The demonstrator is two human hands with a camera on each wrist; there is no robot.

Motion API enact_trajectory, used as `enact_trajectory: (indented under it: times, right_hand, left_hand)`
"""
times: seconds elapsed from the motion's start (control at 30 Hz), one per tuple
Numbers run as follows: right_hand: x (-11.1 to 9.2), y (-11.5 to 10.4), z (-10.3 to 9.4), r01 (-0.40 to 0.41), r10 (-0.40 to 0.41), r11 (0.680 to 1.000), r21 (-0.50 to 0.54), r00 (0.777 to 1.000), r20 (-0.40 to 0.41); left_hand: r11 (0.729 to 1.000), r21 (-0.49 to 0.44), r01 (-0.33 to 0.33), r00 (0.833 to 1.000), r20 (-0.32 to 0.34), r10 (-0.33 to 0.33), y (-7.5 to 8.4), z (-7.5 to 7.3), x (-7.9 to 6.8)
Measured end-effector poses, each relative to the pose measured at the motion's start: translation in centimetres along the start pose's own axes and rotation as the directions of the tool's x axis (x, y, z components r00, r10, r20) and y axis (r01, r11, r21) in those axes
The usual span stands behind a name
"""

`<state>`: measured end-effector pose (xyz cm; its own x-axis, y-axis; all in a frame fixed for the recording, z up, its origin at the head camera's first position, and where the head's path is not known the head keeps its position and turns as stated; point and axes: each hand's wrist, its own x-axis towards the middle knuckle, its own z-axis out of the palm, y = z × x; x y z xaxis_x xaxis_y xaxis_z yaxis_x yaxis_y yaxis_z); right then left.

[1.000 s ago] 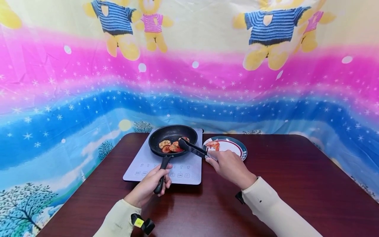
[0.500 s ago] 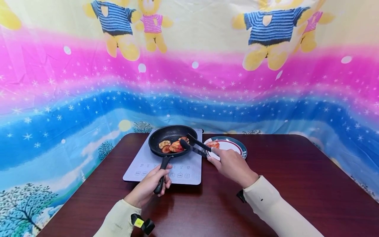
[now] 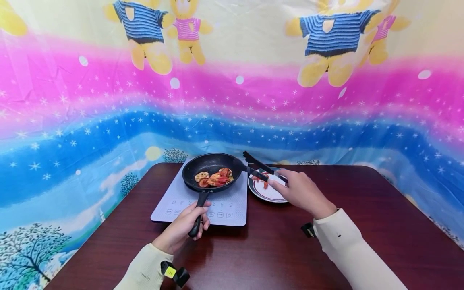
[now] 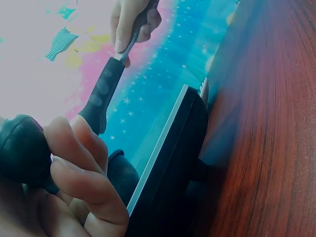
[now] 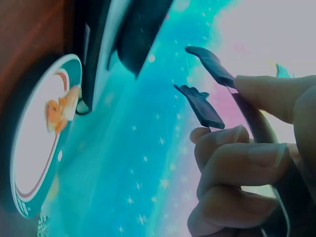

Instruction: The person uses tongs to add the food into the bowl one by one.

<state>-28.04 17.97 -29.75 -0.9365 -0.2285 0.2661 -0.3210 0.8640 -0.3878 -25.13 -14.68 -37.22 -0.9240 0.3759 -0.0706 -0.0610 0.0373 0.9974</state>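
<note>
A black frying pan (image 3: 193, 166) sits on a white induction cooker (image 3: 235, 201), holding a lotus root slice (image 3: 201, 176) and several reddish shrimp (image 3: 220, 178). My left hand (image 3: 183, 227) grips the pan's handle (image 3: 201, 198), fingers curled round it. My right hand (image 3: 302, 192) holds black tongs (image 3: 260, 163) between thumb and fingers, to the right of the pan and above the plate (image 3: 274, 195). In the right wrist view the tongs' two tips (image 5: 200, 106) stand apart with nothing between them. On the plate lies an orange shrimp (image 5: 59, 111).
The dark red wooden table (image 3: 355, 209) has rounded far corners. Directly behind it hangs a printed cloth (image 3: 239, 100) with bears and snowflakes. The cooker's touch buttons (image 3: 220, 214) face me, and the plate stands close to its right side.
My right hand has lifted the tongs out of the pan and moved right, over the plate. The tongs' tips have spread wider. My left hand and the pan have stayed in place.
</note>
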Motion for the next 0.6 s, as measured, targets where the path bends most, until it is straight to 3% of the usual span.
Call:
enact_trajectory:
  times: [0.3,0.6]
  right_hand:
    - [0.0,1.6,-2.0,-0.033,0.033,0.999,-0.015,0.998,0.057]
    - [0.3,3.2,-2.2,-0.146,0.15,0.988,-0.05,0.983,0.102]
  left_hand:
    - [1.0,0.017,-0.013,1.0,-0.005,0.013,-0.1,0.0,0.1]
    - [1.0,0.017,-0.007,1.0,-0.002,0.007,-0.1,-0.1,0.2]
